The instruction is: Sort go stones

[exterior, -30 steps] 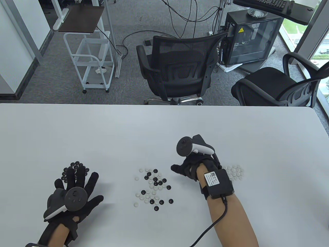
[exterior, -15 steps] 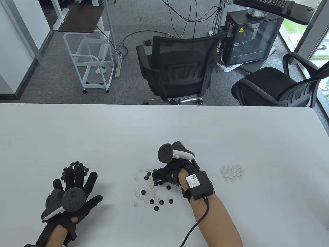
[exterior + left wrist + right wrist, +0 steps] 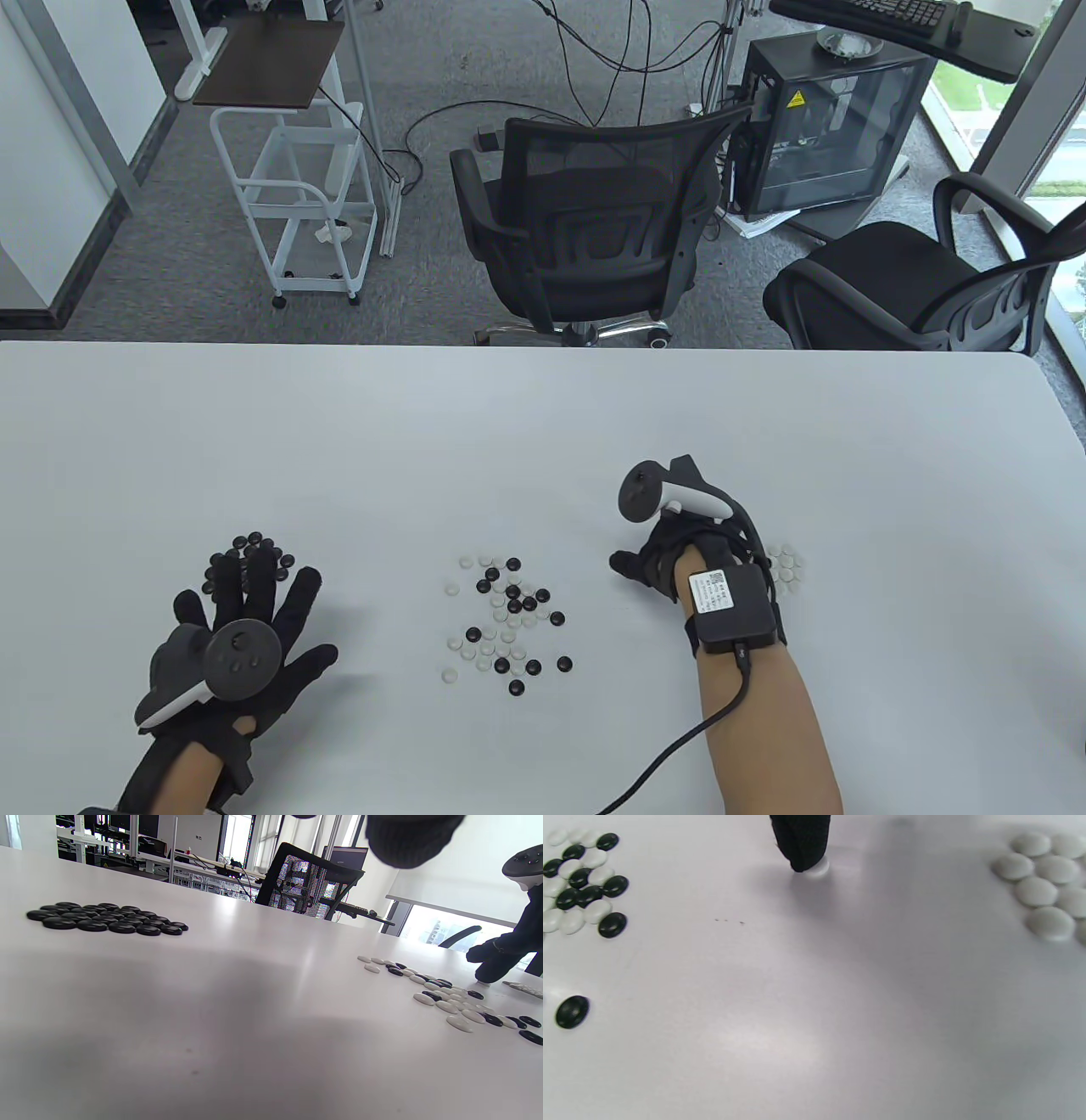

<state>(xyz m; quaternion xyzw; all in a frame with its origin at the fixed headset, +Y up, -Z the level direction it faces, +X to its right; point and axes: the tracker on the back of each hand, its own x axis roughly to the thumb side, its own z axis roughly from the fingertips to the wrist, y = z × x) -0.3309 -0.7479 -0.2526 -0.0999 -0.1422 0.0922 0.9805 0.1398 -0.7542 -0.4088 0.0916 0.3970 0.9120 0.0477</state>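
Single flat round white stone (image 3: 818, 867) on table under R hand (image 3: 670, 564) fingertip (image 3: 801, 844), pressed, not pinched. Mixed black/white stone pile (image 3: 507, 613) to its left, white group (image 3: 785, 567) right. L hand (image 3: 246, 628) flat, fingers spread, at black group (image 3: 248, 552).

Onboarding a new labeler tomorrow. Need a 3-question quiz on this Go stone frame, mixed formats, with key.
1. True or false: the left hand grips a stone.
2. The fingertip of the right hand presses on a stone of which colour? A) black B) white C) grey-blue
3. Fill in: the sorted black pile lies at the table's ____ side, seen in the table view.

Key: 1 false, it rests flat, fingers spread. 2 B. 3 left; the white pile is on the right, the mixed stones between.
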